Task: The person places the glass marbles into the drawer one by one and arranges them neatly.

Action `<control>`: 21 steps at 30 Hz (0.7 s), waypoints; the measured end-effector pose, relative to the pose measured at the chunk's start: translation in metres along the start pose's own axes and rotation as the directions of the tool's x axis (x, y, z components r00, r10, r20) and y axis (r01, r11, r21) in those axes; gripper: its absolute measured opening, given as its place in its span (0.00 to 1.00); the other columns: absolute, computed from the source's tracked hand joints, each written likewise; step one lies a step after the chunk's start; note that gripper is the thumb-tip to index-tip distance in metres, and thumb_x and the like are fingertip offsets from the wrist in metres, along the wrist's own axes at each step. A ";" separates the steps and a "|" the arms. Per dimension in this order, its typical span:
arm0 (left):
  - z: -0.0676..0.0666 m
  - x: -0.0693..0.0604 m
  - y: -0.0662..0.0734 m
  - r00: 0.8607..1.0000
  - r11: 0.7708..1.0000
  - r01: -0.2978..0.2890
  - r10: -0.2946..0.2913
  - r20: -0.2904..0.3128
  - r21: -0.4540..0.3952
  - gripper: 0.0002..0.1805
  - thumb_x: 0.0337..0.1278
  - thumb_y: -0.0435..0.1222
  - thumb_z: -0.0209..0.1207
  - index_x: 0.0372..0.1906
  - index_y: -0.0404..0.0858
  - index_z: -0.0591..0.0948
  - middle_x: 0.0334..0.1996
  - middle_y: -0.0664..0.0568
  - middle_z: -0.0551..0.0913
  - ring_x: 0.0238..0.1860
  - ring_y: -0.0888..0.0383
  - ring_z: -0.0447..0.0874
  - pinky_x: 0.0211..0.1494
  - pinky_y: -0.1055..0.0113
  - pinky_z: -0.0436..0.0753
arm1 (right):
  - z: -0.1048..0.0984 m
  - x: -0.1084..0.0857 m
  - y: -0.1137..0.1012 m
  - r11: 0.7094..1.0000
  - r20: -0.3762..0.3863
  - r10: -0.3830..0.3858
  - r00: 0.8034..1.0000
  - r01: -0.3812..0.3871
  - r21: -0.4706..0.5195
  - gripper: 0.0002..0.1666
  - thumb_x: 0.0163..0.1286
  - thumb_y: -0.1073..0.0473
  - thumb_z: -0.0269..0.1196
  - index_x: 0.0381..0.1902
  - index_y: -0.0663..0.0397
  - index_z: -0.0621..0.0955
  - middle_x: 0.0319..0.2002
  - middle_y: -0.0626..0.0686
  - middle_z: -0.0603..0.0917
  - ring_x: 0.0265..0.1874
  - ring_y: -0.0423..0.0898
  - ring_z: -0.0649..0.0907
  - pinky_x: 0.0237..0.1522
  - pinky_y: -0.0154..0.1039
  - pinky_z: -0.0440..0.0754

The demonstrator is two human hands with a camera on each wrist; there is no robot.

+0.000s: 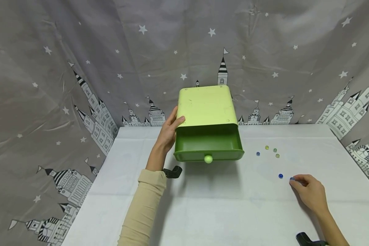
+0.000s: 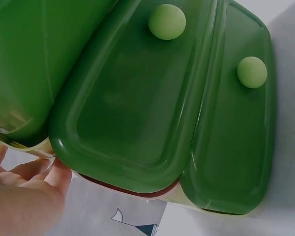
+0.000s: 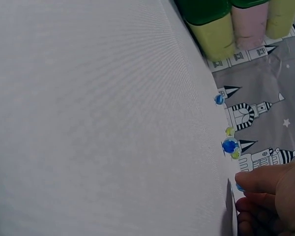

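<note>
A small cabinet (image 1: 206, 106) with green drawers stands at the centre in the head view. Its top drawer (image 1: 209, 155) is pulled out, with a bare green inside. My left hand (image 1: 166, 138) grips the cabinet's left side; the left wrist view has its fingers (image 2: 59, 174) against the side edge, beside two closed drawers (image 2: 132, 103) with round knobs. At the right, my right hand (image 1: 310, 193) pinches a blue bead (image 1: 292, 178) between thumb and fingers, low over the table. Just left of it lies another blue bead (image 1: 281, 176).
Farther back on the white table (image 1: 295, 140) lie several small beads: a blue one (image 1: 258, 153), a yellow one (image 1: 267, 147), a green one (image 1: 275, 150) and a yellowish one (image 1: 277, 155). A grey curtain (image 1: 184, 41) with stars and castles hangs behind.
</note>
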State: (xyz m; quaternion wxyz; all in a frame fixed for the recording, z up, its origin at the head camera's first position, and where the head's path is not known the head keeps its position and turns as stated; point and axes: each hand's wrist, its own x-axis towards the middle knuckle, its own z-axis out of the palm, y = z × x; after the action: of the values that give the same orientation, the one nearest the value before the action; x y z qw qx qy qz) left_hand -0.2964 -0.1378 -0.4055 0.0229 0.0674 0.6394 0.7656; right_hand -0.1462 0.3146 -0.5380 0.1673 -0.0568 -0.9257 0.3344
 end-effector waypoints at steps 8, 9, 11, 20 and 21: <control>0.000 0.000 0.000 1.000 1.000 0.009 -0.009 0.000 -0.007 0.41 0.68 0.42 0.60 0.79 0.54 0.53 0.77 0.56 0.52 0.75 0.59 0.48 0.73 0.60 0.59 | 0.001 0.000 0.002 1.000 -0.011 0.010 1.000 -0.010 0.008 0.13 0.63 0.67 0.66 0.42 0.74 0.81 0.36 0.67 0.83 0.34 0.56 0.79 0.28 0.27 0.67; 0.000 0.000 0.000 1.000 1.000 0.010 -0.010 0.000 -0.007 0.41 0.68 0.42 0.60 0.79 0.54 0.53 0.77 0.56 0.52 0.75 0.60 0.48 0.73 0.61 0.59 | 0.001 0.000 0.002 1.000 -0.013 0.012 1.000 -0.012 0.009 0.13 0.63 0.67 0.66 0.42 0.74 0.81 0.35 0.67 0.83 0.33 0.55 0.79 0.28 0.26 0.67; 0.000 0.001 0.000 1.000 1.000 0.011 -0.011 -0.001 -0.010 0.41 0.68 0.42 0.60 0.79 0.54 0.53 0.77 0.56 0.51 0.75 0.60 0.49 0.73 0.61 0.59 | 0.001 0.000 0.002 1.000 -0.014 0.025 1.000 -0.025 0.012 0.13 0.63 0.67 0.66 0.42 0.73 0.82 0.35 0.66 0.83 0.31 0.52 0.78 0.27 0.26 0.67; 0.000 0.000 0.000 1.000 1.000 0.005 -0.005 0.001 -0.016 0.41 0.68 0.41 0.59 0.79 0.53 0.53 0.77 0.55 0.51 0.76 0.59 0.48 0.73 0.61 0.58 | 0.002 0.001 0.003 0.998 -0.020 0.058 0.998 -0.058 0.027 0.14 0.64 0.65 0.67 0.42 0.72 0.82 0.33 0.63 0.84 0.26 0.32 0.72 0.27 0.25 0.68; 0.000 0.000 0.001 1.000 1.000 0.005 -0.005 0.001 -0.016 0.41 0.68 0.41 0.59 0.79 0.53 0.53 0.77 0.55 0.51 0.76 0.59 0.48 0.73 0.61 0.58 | 0.002 0.001 0.003 0.998 -0.019 0.059 0.998 -0.059 0.028 0.14 0.64 0.65 0.67 0.42 0.72 0.82 0.33 0.62 0.84 0.26 0.32 0.72 0.27 0.25 0.68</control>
State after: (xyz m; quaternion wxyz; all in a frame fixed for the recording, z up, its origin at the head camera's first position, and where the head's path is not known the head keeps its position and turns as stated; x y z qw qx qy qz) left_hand -0.2961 -0.1378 -0.4049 0.0257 0.0663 0.6335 0.7705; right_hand -0.1475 0.3157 -0.5409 0.1671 -0.0851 -0.9173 0.3512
